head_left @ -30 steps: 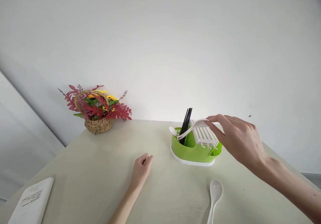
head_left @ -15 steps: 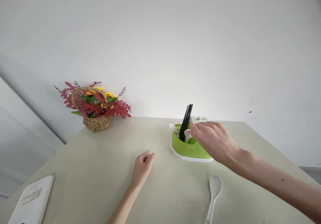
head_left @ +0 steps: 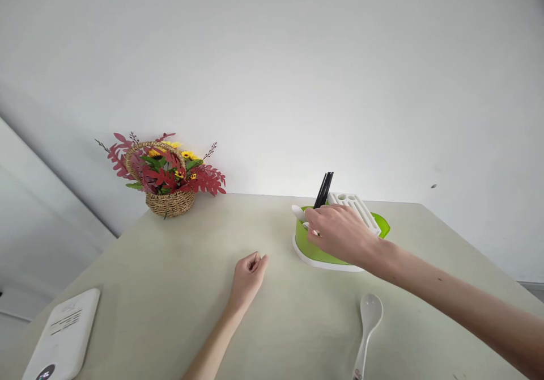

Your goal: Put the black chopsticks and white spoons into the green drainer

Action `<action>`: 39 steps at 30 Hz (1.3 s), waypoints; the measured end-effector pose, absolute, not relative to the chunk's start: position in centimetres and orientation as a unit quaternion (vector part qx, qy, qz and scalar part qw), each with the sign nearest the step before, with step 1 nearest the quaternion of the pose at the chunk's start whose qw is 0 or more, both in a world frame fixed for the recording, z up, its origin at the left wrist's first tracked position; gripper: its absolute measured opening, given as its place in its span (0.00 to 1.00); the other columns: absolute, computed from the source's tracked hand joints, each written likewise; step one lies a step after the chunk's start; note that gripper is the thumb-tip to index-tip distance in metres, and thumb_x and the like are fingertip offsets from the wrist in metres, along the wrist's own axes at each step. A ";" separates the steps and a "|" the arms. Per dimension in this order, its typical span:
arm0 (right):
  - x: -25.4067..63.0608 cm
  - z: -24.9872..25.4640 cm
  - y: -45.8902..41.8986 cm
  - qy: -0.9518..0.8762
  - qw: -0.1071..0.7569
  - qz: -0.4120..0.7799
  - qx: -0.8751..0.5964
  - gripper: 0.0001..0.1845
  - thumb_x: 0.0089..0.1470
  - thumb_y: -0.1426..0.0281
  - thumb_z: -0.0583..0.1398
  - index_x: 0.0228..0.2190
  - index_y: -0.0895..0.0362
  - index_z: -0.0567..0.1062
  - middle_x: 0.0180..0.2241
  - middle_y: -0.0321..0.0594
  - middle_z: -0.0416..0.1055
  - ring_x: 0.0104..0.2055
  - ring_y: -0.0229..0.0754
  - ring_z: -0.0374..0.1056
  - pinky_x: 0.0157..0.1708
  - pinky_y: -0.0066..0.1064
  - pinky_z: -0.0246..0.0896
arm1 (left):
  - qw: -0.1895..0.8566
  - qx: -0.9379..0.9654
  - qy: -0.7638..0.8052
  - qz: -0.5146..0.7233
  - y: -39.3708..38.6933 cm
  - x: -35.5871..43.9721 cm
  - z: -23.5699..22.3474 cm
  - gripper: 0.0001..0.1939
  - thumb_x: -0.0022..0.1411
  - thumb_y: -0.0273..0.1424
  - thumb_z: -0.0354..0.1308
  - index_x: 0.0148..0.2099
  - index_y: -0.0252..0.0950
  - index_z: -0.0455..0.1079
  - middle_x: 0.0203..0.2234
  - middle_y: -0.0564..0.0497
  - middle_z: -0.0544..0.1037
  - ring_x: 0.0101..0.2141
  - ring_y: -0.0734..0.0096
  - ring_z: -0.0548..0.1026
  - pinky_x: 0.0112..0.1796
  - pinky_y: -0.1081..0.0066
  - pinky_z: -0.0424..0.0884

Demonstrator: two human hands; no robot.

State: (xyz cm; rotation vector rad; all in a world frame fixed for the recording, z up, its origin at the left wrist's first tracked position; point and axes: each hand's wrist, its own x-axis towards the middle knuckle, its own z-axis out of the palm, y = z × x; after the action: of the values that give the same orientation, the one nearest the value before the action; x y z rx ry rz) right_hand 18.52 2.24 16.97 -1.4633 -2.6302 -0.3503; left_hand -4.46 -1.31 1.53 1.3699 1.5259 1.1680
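Observation:
My right hand (head_left: 340,229) is over the green utensil holder (head_left: 317,251), fingers closed around a small white spoon (head_left: 306,226) that they mostly cover. Beside those fingers, another white spoon (head_left: 298,212) leans at the holder's left end. Black chopsticks (head_left: 324,190) stand upright just behind my knuckles. My left hand (head_left: 249,278) is a loose fist near the table's middle, with nothing visible in it. A large white spoon (head_left: 369,323) lies on the table in front of the holder, bowl pointing away from me.
A wicker basket (head_left: 170,203) of red leaves and yellow flowers stands at the back left, close to the wall. The holder's white slotted rack (head_left: 357,207) rises behind my right hand. A white flat device (head_left: 63,334) lies on the table (head_left: 170,289) at the near left.
My right hand has moved left and slightly lower over the holder, uncovering the white slotted rack and the holder's right end. My left hand stays in a fist. The view has shifted slightly.

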 end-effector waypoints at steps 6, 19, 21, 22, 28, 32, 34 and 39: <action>18.1 16.9 3.3 -0.857 0.082 -0.048 -0.506 0.09 0.62 0.70 0.56 0.29 0.53 0.65 0.25 0.34 0.73 0.25 0.39 0.67 0.25 0.31 0.41 | 0.377 0.540 0.605 0.448 -1.4 -4.4 1.6 0.25 0.58 0.46 0.55 0.26 0.41 0.41 0.21 0.59 0.44 0.23 0.75 0.46 0.25 0.72 0.45; 21.5 17.2 -1.4 -0.917 0.130 0.111 -0.361 0.14 0.71 0.66 0.51 0.33 0.52 0.73 0.31 0.34 0.75 0.29 0.38 0.70 0.31 0.31 0.58 | 0.375 0.541 0.601 0.454 -1.3 -4.3 1.6 0.25 0.60 0.44 0.55 0.26 0.41 0.41 0.21 0.59 0.45 0.23 0.75 0.46 0.26 0.71 0.45; 22.8 16.9 -3.5 -0.923 0.097 0.152 -0.341 0.17 0.72 0.63 0.51 0.34 0.51 0.74 0.31 0.35 0.76 0.30 0.40 0.71 0.32 0.32 0.60 | 0.374 0.544 0.600 0.452 -1.3 -4.3 1.5 0.25 0.60 0.44 0.55 0.26 0.41 0.41 0.21 0.59 0.45 0.23 0.75 0.46 0.26 0.70 0.45; 23.6 16.6 -4.5 -0.917 0.081 0.176 -0.347 0.16 0.72 0.60 0.51 0.35 0.50 0.75 0.32 0.36 0.76 0.31 0.41 0.72 0.34 0.33 0.62 | 0.372 0.545 0.600 0.451 -1.3 -4.3 1.5 0.25 0.60 0.44 0.55 0.26 0.41 0.42 0.21 0.59 0.45 0.23 0.75 0.46 0.26 0.70 0.45; 29.1 13.5 -6.7 -0.860 0.044 0.234 -0.451 0.20 0.71 0.56 0.50 0.33 0.47 0.77 0.31 0.36 0.77 0.32 0.44 0.74 0.32 0.33 0.65 | 0.362 0.551 0.603 0.449 -1.1 -4.3 1.2 0.25 0.60 0.45 0.55 0.25 0.41 0.42 0.21 0.59 0.45 0.24 0.75 0.46 0.26 0.71 0.45; 32.6 10.4 -6.6 -0.797 0.047 0.216 -0.562 0.21 0.68 0.48 0.51 0.45 0.44 0.77 0.45 0.38 0.79 0.37 0.46 0.77 0.37 0.37 0.71 | 0.370 0.554 0.600 0.442 -1.4 -4.3 1.3 0.25 0.62 0.45 0.55 0.26 0.41 0.42 0.21 0.60 0.45 0.24 0.75 0.46 0.26 0.71 0.45; 33.8 8.7 -6.8 -0.768 0.047 0.204 -0.605 0.25 0.66 0.45 0.51 0.53 0.43 0.75 0.54 0.40 0.76 0.42 0.49 0.78 0.43 0.42 0.72 | 0.370 0.556 0.599 0.441 -1.4 -4.3 1.4 0.25 0.62 0.45 0.55 0.26 0.41 0.42 0.21 0.60 0.45 0.24 0.75 0.46 0.26 0.71 0.45; 34.6 5.4 -7.5 -0.721 0.029 0.298 -0.625 0.30 0.62 0.46 0.55 0.62 0.40 0.69 0.56 0.41 0.76 0.45 0.52 0.79 0.44 0.42 0.74 | 0.356 0.570 0.594 0.442 -1.4 -4.3 1.4 0.25 0.63 0.45 0.55 0.26 0.41 0.42 0.21 0.59 0.45 0.24 0.75 0.47 0.26 0.71 0.46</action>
State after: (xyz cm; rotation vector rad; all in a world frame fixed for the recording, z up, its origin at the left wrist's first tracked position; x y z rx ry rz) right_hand 34.61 -7.47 5.44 -1.9273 -2.2246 0.9195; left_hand -4.32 -1.45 1.38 1.4712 1.5336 1.1422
